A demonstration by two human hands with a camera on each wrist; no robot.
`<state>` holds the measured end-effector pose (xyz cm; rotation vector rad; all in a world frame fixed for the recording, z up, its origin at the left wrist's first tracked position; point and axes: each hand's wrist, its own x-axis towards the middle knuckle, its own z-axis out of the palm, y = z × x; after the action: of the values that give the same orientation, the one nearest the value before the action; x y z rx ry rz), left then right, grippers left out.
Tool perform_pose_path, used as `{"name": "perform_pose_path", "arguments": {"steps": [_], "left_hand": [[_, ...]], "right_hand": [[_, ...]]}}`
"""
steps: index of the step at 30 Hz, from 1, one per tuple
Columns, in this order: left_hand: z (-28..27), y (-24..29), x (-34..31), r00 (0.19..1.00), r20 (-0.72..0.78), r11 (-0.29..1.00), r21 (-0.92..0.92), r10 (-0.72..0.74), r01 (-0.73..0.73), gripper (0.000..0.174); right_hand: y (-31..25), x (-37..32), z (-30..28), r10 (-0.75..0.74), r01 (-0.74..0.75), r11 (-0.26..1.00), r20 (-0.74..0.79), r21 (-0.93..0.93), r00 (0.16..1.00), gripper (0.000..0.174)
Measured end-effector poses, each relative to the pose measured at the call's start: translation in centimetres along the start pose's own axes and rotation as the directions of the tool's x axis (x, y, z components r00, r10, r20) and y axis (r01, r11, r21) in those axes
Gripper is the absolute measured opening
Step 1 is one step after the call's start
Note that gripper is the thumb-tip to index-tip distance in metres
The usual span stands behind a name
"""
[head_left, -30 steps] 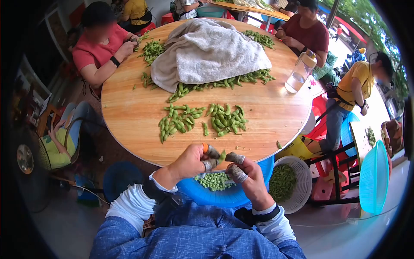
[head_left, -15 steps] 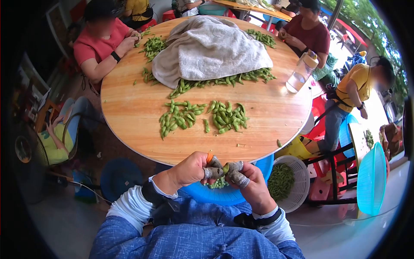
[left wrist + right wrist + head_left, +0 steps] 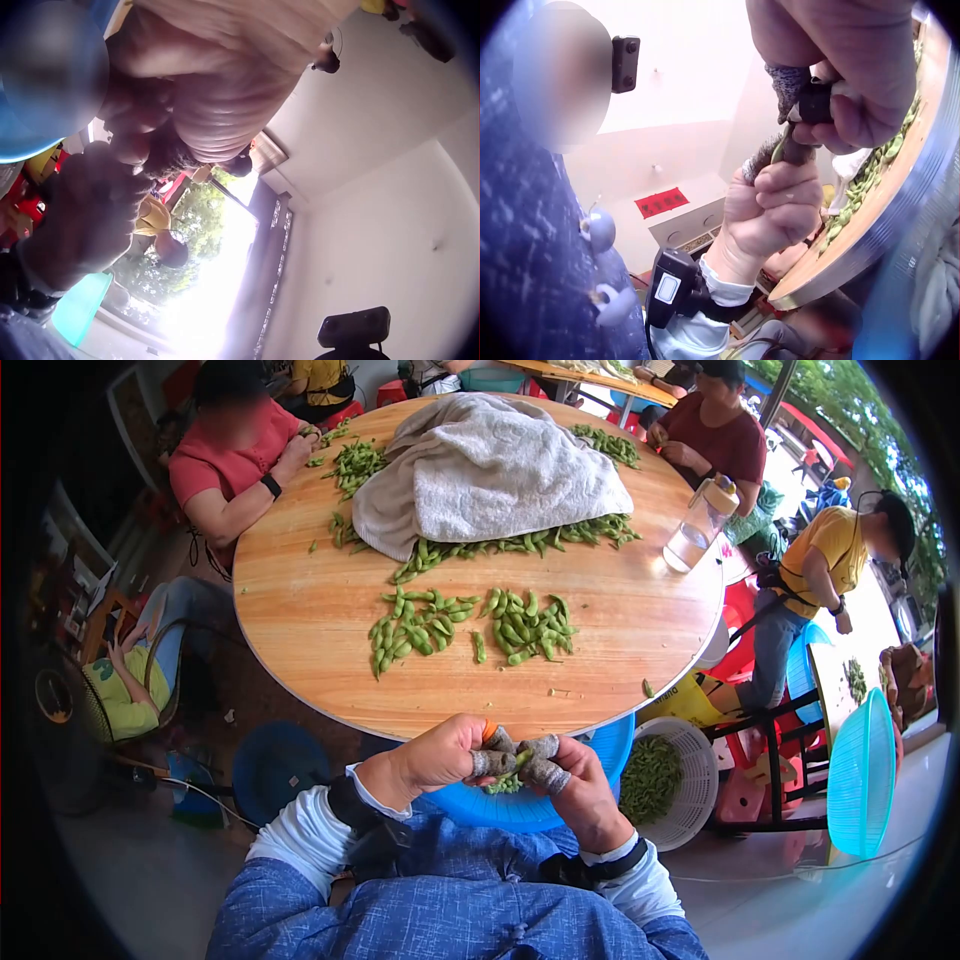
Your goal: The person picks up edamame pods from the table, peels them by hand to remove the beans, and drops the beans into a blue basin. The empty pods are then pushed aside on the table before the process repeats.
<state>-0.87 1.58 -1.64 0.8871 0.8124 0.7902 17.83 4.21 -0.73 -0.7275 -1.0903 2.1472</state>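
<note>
Hands first: the left hand and the right hand meet fingertip to fingertip. Each is clenched on one end of a single small green soybean pod. The tips wear grey knitted finger sleeves, plus an orange cap on the left, probably for grip and protection.

The pod hangs right over the round blue plastic basin, where pale shelled beans lie. That looks like the reason for working so low and close to the body.

Just ahead is the round wooden desk, with two loose heaps of green pods well within reach. Behind them a rumpled grey towel covers a bigger mound.

A white slotted basket of pods stands to the right, and a clear plastic bottle sits near the desk's far rim.

A person in a pink top and another in dark red sit opposite. Nothing crowds the hands.
</note>
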Motion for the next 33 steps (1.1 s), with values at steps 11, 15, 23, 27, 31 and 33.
{"name": "perform_pose_path", "arguments": {"steps": [11,15,23,27,31,33], "left_hand": [[1.7,-2.2,-0.1,0.806,0.014,0.379,0.877,0.592,-0.294,0.026],[2.1,-2.9,0.1,0.777,-0.059,0.661,0.568,0.627,-0.49,0.021],[2.2,-3.3,-0.3,0.918,-0.172,0.931,0.137,0.357,-0.337,0.015],[2.6,-1.5,-0.7,0.717,0.004,0.179,0.967,0.697,-0.179,0.014],[2.3,-2.5,-0.3,0.711,-0.087,0.393,0.876,0.697,-0.278,0.014],[2.4,-2.8,-0.2,0.742,-0.183,0.606,0.714,0.645,-0.351,0.012]], "right_hand": [[0.3,0.2,-0.9,-0.062,0.062,0.998,0.062,0.003,0.996,0.02],[2.0,0.6,-1.4,-0.141,0.13,0.987,0.118,0.096,0.983,0.023],[2.2,1.2,-2.3,-0.176,0.164,0.984,0.199,0.075,0.964,0.022],[1.2,0.6,-1.6,-0.104,0.105,0.995,0.102,-0.003,0.989,0.02],[1.6,0.6,-1.2,-0.101,0.104,0.994,0.087,-0.034,0.991,0.02],[1.8,0.8,-0.8,-0.192,0.196,0.979,0.08,-0.046,0.978,0.019]]}}
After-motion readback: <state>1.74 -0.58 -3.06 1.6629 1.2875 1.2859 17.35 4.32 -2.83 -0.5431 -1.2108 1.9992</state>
